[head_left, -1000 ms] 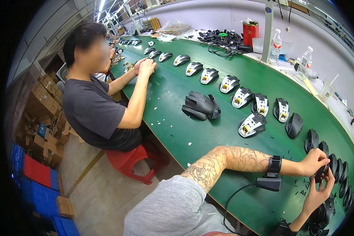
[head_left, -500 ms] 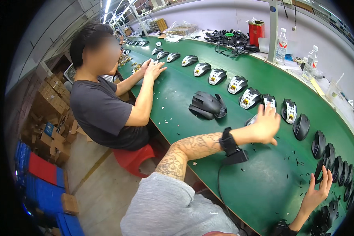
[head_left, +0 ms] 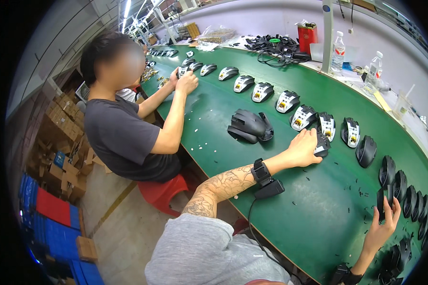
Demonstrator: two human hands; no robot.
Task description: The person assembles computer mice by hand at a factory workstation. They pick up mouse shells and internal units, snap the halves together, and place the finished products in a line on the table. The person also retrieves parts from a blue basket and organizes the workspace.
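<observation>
My left hand (head_left: 301,150) is closed round a computer mouse (head_left: 322,146) on the green workbench (head_left: 314,199). Fingers cover most of that mouse; a dark end sticks out past them. Over at the right, my right hand (head_left: 385,219) grips a black mouse shell (head_left: 381,203) between thumb and fingers, beside a row of finished-looking black mice (head_left: 400,185). Just beyond my left hand stand half-open mice with white inner frames (head_left: 326,125). A pile of black mouse covers (head_left: 250,126) lies to the left of my left hand.
A co-worker (head_left: 128,128) sits at the left on a red stool (head_left: 162,192), holding a mouse (head_left: 182,71). Small black bits (head_left: 349,197) lie scattered between my hands. Bottles (head_left: 338,52) and a red tin (head_left: 307,38) stand along the back. More black parts (head_left: 395,259) lie at lower right.
My left hand has come down and left from an open, spread pose and closed on the mouse. The right hand's black shell has tipped more upright. The co-worker's hands have lifted a mouse.
</observation>
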